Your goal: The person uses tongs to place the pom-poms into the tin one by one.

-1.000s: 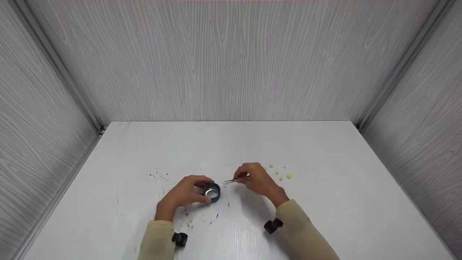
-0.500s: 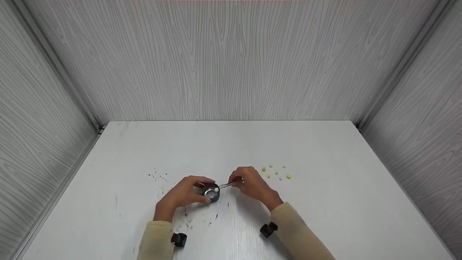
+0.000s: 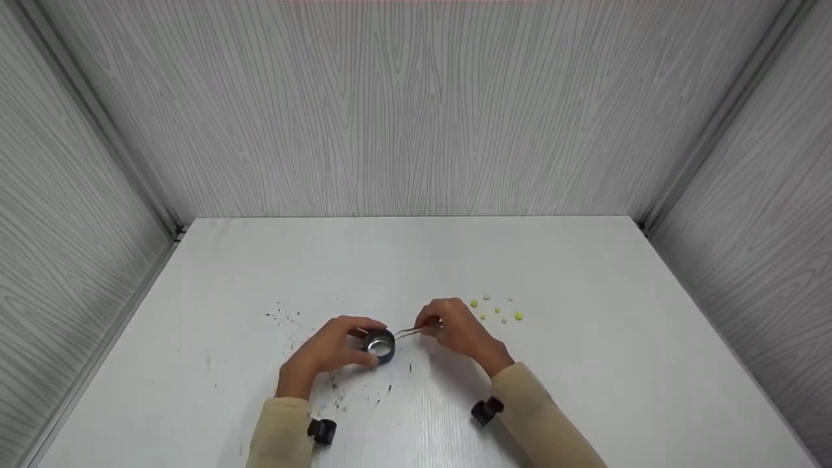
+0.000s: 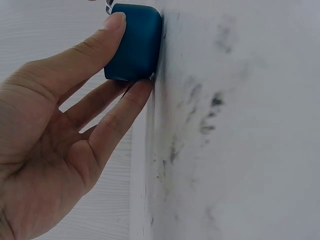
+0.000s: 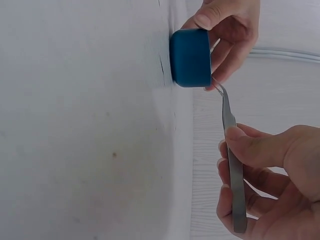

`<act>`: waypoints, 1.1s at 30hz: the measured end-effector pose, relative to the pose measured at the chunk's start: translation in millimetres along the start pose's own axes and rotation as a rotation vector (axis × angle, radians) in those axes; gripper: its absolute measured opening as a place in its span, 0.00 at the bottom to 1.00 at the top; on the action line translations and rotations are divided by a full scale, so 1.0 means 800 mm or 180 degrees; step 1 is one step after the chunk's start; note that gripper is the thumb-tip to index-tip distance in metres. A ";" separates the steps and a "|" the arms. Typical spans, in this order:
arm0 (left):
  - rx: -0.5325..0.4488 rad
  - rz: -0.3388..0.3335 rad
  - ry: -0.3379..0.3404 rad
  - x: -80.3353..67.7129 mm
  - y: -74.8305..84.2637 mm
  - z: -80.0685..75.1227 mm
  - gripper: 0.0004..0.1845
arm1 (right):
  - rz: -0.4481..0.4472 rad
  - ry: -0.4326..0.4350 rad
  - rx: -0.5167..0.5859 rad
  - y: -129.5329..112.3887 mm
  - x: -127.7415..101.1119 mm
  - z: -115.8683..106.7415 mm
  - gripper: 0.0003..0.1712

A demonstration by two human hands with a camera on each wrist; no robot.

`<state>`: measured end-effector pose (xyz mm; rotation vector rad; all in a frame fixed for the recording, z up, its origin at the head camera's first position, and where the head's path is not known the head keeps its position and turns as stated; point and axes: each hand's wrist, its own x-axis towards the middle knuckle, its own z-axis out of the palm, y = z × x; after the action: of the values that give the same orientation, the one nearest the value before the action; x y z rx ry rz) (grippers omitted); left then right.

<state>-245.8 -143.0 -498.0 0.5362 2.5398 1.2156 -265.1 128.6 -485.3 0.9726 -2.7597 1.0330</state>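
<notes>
Two hands are working close together near the front of the white table (image 3: 585, 273); the left hand (image 3: 328, 351) is curling thumb and fingers around a small blue cup (image 3: 379, 345) with a shiny inside, steadying it upright on the tabletop, while the right hand (image 3: 458, 328) is pinching a pair of metal tweezers (image 3: 409, 332). The tweezers are lying nearly level, their long axis running from the right hand across to the cup, tips pointing left and reaching the cup's rim — whether anything is sitting between the tips I cannot tell. Several small yellow-green pellets (image 3: 497, 311) are waiting in a loose cluster just beyond the right hand, well apart from the cup; judging by that, the moving of pellets looks partly done at most, with that handful left on the table. Dark specks (image 3: 283, 315) are lying scattered to the left and in front of the cup.
</notes>
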 end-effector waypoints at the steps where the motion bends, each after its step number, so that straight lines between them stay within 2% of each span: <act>1: -0.0003 -0.0008 0.0002 0.001 0.000 0.000 0.30 | 0.0019 0.0001 0.0008 0.001 0.000 -0.002 0.09; 12: 0.0005 -0.0041 0.0014 0.000 0.001 0.001 0.30 | 0.0272 0.0223 0.0162 0.025 -0.009 -0.046 0.08; 20: -0.0022 -0.0038 0.0017 -0.003 0.002 0.001 0.30 | 0.0497 0.0418 0.0062 0.047 -0.020 -0.077 0.08; 27: -0.0053 0.0040 -0.0032 -0.002 0.000 -0.001 0.30 | 0.0659 0.0582 -0.0098 0.071 -0.028 -0.087 0.08; 33: -0.0066 0.0069 -0.0053 0.000 -0.001 -0.002 0.30 | 0.0861 0.0612 -0.0144 0.087 -0.030 -0.087 0.07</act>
<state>-246.4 -144.5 -497.6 0.5680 2.5110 1.2384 -297.3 224.1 -477.5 0.4735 -2.7879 1.0274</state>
